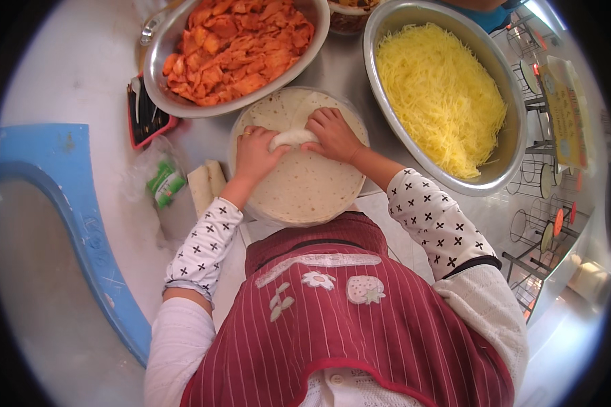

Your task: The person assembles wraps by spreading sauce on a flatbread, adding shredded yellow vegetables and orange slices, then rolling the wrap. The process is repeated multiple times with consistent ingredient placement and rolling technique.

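A round stack of speckled flatbreads point(310, 188) lies in front of me on a clear plastic sheet. On its upper half, a flatbread is partly rolled into a pale roll point(294, 138). My left hand point(257, 152) grips the roll's left end, thumb on the near side; a ring shows on one finger. My right hand point(336, 135) presses on the right end with fingers curled over it. The roll's filling is hidden. Two finished-looking rolls point(206, 185) lie side by side just left of the stack.
A metal basin of red-sauced slices point(239, 48) stands at the far left, a basin of yellow shreds point(440, 102) at the right. Left are a red-rimmed tray point(150, 114), a green packet in plastic point(165, 183) and a blue curved edge point(76, 203). Wire racks point(534, 178) stand right.
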Demonstrator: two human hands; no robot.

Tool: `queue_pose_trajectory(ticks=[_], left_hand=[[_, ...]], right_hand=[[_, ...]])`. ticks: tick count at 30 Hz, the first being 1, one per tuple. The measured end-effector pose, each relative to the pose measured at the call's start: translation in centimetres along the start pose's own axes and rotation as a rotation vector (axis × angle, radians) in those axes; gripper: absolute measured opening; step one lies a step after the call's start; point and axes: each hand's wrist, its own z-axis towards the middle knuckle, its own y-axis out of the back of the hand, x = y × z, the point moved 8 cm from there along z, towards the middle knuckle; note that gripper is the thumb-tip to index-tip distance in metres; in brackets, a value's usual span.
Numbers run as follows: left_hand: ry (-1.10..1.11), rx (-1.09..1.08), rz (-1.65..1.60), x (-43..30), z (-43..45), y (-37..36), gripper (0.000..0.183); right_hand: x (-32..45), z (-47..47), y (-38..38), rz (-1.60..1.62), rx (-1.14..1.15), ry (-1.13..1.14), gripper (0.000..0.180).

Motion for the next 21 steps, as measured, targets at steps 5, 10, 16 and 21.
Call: queue_pose_trajectory(ticks=[5,10,16,21], left_hand=[[-0.168,-0.196,0.102,-4.3,-1.4,0.2,0.05],[-0.119,-0.126,-0.017,-1.7,-0.4,-0.6,0.045],[-0.039,-0.071,-0.137,-1.2,-1.0,-0.2,0.034],[0.019,-0.039,-0.179,0.6,0.6,-0.7,0.03]], right_hand=[[-1.2,1.1,-0.7,-0.001,0.11,-0.065,0.043],[-0.9,1.2,-0.6,0.036,0.023,-0.121,0.038],[-0.4,0.9,-1.0,0.046,0.044,-0.149,0.035],[-2.6,2.6,-1.8,0.058,0.109,-0.186,0.036]])
